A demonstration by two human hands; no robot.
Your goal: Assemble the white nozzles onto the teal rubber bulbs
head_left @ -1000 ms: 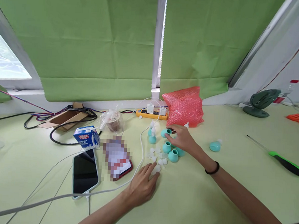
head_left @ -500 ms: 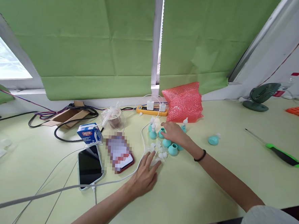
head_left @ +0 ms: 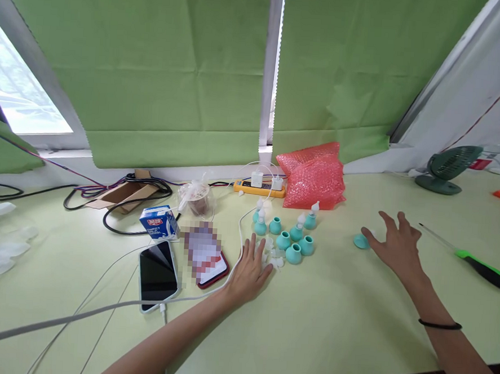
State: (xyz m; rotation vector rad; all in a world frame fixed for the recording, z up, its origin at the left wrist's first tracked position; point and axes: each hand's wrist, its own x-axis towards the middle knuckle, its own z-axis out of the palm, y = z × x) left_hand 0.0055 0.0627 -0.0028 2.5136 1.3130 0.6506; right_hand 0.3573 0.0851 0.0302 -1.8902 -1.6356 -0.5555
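My left hand (head_left: 248, 272) lies flat on the table, fingers apart, beside a small pile of translucent white nozzle pieces (head_left: 276, 259). Just past it stand several small turquoise bulbs (head_left: 294, 254) with open necks. Others, such as one bulb with a white nozzle (head_left: 310, 219), are fitted with tips and stand upright. Over to the right, my right hand (head_left: 393, 243) hovers with spread fingers, its thumb close to a lone turquoise bulb (head_left: 361, 241) lying on its side. The hand partly hides that bulb; whether they touch is unclear.
A red phone (head_left: 207, 258), a dark-screened phone (head_left: 158, 277) and a blue milk carton (head_left: 158, 222) lie left. Behind are a yellow power strip (head_left: 250, 188) and red bubble-wrap bags (head_left: 316, 182). A screwdriver (head_left: 482, 270) and green fan (head_left: 450, 168) are right. A white cable (head_left: 133, 303) crosses the table.
My right hand has moved from the group of bulbs rightward to the lone bulb, its fingers spreading. My left hand stays by the white pieces. The view has shifted slightly.
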